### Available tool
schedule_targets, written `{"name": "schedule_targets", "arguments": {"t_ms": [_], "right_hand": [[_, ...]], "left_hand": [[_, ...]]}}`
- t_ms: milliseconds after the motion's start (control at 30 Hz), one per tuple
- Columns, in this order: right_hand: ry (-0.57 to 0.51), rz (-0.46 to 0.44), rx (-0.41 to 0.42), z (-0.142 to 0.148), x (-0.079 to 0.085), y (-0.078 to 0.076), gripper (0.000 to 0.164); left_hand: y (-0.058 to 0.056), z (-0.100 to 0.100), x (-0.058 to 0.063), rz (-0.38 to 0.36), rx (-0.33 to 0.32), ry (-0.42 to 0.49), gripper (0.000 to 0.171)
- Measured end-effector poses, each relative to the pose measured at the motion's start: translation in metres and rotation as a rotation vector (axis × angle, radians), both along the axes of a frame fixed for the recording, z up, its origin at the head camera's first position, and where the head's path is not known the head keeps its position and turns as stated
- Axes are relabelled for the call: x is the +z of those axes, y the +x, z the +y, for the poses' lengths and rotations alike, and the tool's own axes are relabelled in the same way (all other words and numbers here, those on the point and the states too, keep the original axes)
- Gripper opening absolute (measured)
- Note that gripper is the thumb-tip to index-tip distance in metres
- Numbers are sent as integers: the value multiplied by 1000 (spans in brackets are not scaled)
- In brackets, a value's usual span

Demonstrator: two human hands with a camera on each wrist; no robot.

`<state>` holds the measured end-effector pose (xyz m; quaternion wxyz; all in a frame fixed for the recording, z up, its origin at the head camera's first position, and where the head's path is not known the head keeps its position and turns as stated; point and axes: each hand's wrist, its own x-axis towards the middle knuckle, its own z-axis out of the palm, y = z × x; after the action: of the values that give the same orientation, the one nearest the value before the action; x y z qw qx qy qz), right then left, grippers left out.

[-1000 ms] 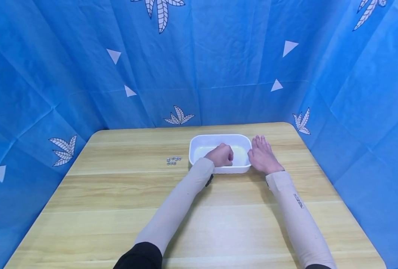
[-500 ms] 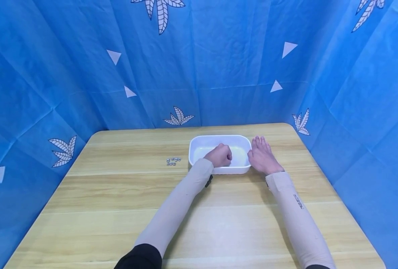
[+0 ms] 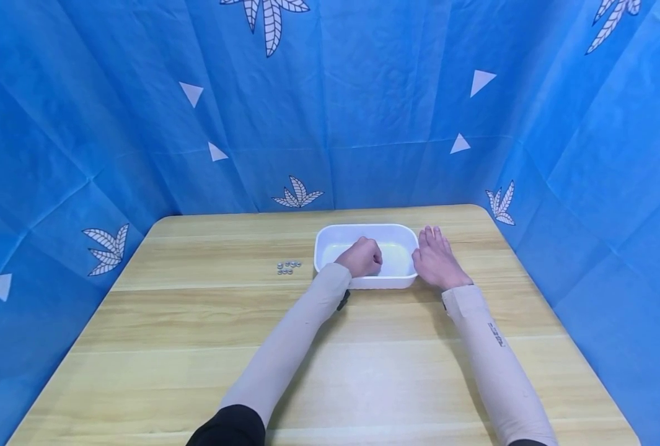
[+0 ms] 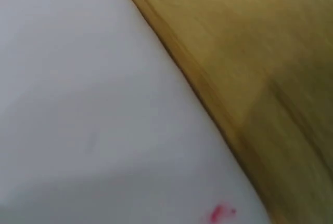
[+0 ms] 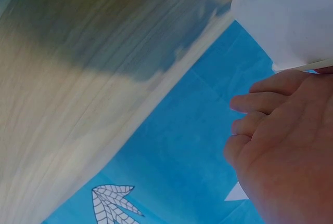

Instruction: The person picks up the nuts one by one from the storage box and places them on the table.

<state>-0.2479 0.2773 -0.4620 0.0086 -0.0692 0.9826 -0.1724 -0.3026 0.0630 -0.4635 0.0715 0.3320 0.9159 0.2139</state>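
Observation:
A white rectangular plastic basin (image 3: 335,232) stands near the far side of the table. Over its inside, my left hand (image 3: 360,257) is lowered with the fingers curled under; I cannot tell whether anything is inside them. In the left wrist view, a blurred white surface (image 4: 104,78) fills the left side. My right hand (image 3: 437,259) is at the basin's right end, its thumb over the rim and its other fingers extended along the outside. The right wrist view shows this palm (image 5: 291,130) close under the basin wall (image 5: 291,21).
Several small shiny silver balls (image 3: 288,267) lie on the wooden table (image 3: 207,316), left of the basin. A blue patterned curtain (image 3: 330,111) hangs behind the table and along both sides.
My left hand has shifted slightly left and toward me within the basin. The right hand, the basin and the silver balls stay in place.

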Motion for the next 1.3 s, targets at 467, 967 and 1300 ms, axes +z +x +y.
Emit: {"name": "schedule_targets", "arguments": {"t_ms": [467, 967, 1300], "right_hand": [[-5, -9, -1, 0, 1, 0, 65], [9, 6, 7, -1, 2, 1, 65], [11, 19, 14, -1, 2, 3, 64]], "left_hand": [[3, -7, 6, -21, -22, -15, 13], [7, -27, 14, 12, -43, 0, 13], [8, -47, 21, 13, -31, -26, 10]]}}
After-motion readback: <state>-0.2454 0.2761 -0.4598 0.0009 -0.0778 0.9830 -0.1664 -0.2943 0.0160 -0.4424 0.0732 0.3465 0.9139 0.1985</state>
